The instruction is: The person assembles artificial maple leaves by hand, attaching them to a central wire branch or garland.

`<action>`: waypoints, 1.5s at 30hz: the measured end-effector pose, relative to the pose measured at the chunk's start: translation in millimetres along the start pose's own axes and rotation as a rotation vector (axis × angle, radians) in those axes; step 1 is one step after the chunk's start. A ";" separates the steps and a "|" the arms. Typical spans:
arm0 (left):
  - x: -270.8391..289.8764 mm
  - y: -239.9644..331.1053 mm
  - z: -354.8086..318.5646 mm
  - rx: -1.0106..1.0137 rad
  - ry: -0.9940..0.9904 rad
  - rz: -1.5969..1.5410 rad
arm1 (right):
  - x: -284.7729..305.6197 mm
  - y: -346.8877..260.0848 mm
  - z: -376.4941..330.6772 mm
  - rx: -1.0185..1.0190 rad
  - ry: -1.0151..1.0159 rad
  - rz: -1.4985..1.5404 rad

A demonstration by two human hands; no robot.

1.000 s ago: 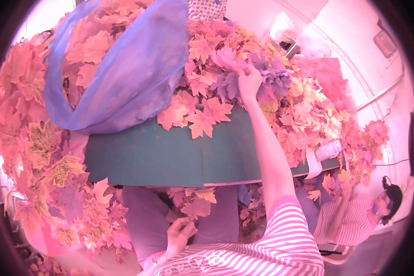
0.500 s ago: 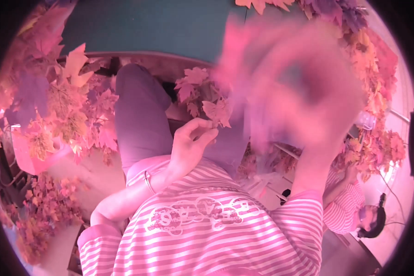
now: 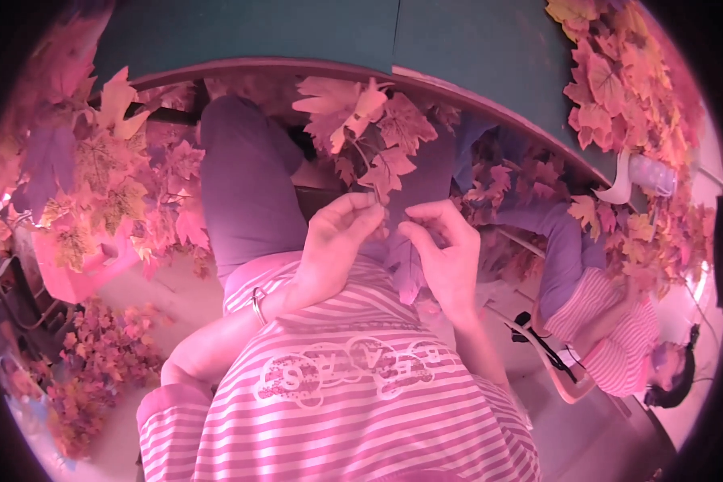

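My left hand [image 3: 339, 241], with a bracelet at the wrist, is closed in a pinch on the stem of an artificial maple leaf spray [image 3: 388, 170]. Its orange-pink leaves fan upward over my lap, toward the table edge. Just to the right, my right hand [image 3: 448, 249] has thumb and forefinger nearly together beside that stem. Whatever lies between those fingertips is too small to make out. A purple leaf [image 3: 407, 269] hangs between the two hands; what holds it is hidden.
A green-topped table [image 3: 297, 36] curves across the far side. Heaped artificial leaves [image 3: 112, 177] stand at left, above a pink stool [image 3: 72, 265]. More leaves [image 3: 610, 88] lie on the table's right end, near a bottle-like container [image 3: 652, 175]. Another person [image 3: 598, 321] sits at right.
My right hand, blurred and raised near the table before, has come down beside my left hand. The table's right part and the seated person now show. My left hand keeps its pinch.
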State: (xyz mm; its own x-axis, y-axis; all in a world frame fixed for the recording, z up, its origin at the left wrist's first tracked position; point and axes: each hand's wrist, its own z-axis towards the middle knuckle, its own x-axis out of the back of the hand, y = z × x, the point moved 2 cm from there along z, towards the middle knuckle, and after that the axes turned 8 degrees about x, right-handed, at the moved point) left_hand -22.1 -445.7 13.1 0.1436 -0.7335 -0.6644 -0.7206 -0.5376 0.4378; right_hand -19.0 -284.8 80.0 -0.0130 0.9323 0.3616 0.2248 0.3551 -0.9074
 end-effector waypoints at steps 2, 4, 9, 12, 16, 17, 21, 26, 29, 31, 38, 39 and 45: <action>-1.7 -2.0 0.3 0.002 -0.003 -0.022 | -1.3 13.5 -5.1 0.076 0.023 -0.009; -3.2 -5.2 0.5 0.004 -0.003 -0.050 | -4.8 16.8 -10.0 0.074 0.078 0.099; 3.5 -3.7 1.7 0.017 -0.107 -0.144 | -14.9 14.0 -11.6 0.010 0.095 0.197; 5.4 -4.9 1.9 0.024 -0.099 -0.174 | -19.4 17.2 -13.0 0.035 0.102 0.173; 2.2 -6.1 -0.9 0.000 -0.033 -0.128 | -23.0 19.8 -15.2 0.055 0.110 0.146; 2.8 -7.3 -1.0 -0.008 -0.037 -0.102 | -23.1 19.6 -15.5 0.054 0.108 0.145; 1.3 -6.0 -3.4 -0.011 -0.026 0.013 | -23.3 19.7 -13.9 0.044 0.126 0.150; -0.1 -2.4 -5.9 0.046 -0.052 -0.119 | -20.2 11.8 -13.8 0.013 0.144 0.283; 3.1 -3.6 -7.0 0.067 -0.081 -0.197 | -19.7 10.7 -17.0 0.049 0.148 0.305; 2.2 -5.0 -7.5 0.066 -0.113 -0.210 | -20.5 11.1 -17.7 0.042 0.150 0.277; -0.6 -12.2 -8.6 0.043 -0.067 -0.141 | -18.2 13.1 -17.2 0.033 0.135 0.202; -1.3 -11.5 -8.9 0.052 -0.093 -0.158 | -17.4 12.2 -17.4 0.047 0.138 0.229; 1.4 -10.4 -9.1 0.069 -0.078 -0.229 | -15.9 8.9 -20.0 0.027 0.143 0.284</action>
State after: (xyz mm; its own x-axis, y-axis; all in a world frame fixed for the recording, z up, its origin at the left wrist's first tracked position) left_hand -8.2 -444.9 13.2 0.2572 -0.5601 -0.7875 -0.7204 -0.6543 0.2301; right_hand 2.7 -297.9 70.4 0.1840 0.9758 0.1179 0.1734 0.0859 -0.9811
